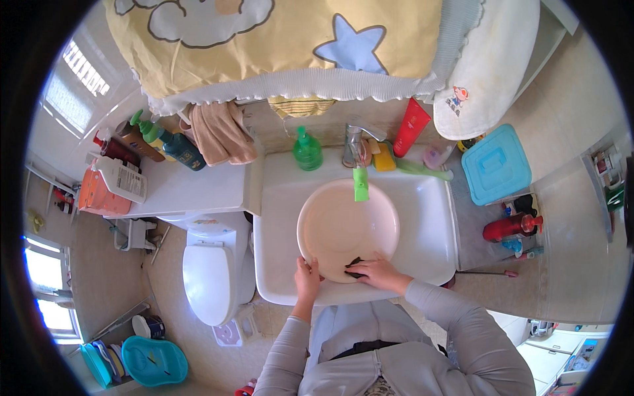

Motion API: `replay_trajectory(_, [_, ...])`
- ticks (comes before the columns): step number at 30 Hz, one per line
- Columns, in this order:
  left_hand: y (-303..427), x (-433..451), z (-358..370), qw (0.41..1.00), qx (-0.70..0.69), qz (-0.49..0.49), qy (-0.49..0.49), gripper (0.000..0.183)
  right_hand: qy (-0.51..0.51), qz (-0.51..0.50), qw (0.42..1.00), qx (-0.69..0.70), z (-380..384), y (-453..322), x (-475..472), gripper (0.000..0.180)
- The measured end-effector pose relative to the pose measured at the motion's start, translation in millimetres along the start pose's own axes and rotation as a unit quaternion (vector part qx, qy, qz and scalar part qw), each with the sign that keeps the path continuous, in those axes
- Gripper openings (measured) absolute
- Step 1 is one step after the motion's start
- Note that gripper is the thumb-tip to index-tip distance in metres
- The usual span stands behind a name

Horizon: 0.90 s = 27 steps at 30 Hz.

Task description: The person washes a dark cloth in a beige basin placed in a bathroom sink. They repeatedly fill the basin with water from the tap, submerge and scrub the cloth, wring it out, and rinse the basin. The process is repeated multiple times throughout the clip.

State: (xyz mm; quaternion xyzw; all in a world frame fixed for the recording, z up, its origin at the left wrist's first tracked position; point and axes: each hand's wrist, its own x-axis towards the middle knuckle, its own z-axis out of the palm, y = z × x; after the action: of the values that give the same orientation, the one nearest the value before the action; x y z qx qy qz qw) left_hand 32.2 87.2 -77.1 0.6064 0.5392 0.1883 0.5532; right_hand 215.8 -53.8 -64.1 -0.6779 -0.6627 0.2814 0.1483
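Observation:
A pale pink plastic basin (342, 222) sits in a white sink (426, 222), below a chrome faucet (352, 148) with a light green spout extender (361, 184). My left hand (308, 278) grips the basin's near left rim. Near the lower right part of the same basin, my right hand (379, 273) presses a small dark cloth (355, 270) against the inner wall near the rim. Part of the cloth is hidden under my fingers. Whether the basin contains water cannot be told.
Behind the faucet lie a yellow sponge (384, 157) and a red tube (412, 127). A green pump bottle (307, 151) stands on the sink's back edge. Bottles crowd the left counter (198, 193), above a white toilet (208, 282). A blue-lidded box (497, 164) is at right.

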Motion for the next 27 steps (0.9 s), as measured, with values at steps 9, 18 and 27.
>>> replay_trajectory(9, [-13.2, 3.5, -1.3, 0.991, -0.120, 0.006, -0.060, 0.038, 0.120, -0.021, 0.977, 0.172, 8.6, -40.4, 16.2, 0.040])
replay_trajectory(18, [-6.1, -3.3, 3.1, 0.979, -0.189, 0.003, -0.081, 0.039, 0.352, 0.148, 0.851, 0.359, -5.7, -87.4, 115.7, 0.042])
replay_trajectory(27, [-11.8, -1.5, 5.0, 0.992, -0.049, 0.113, -0.002, 0.034, 0.227, 0.074, 0.934, 0.265, 23.1, -77.7, 81.2, 0.043])
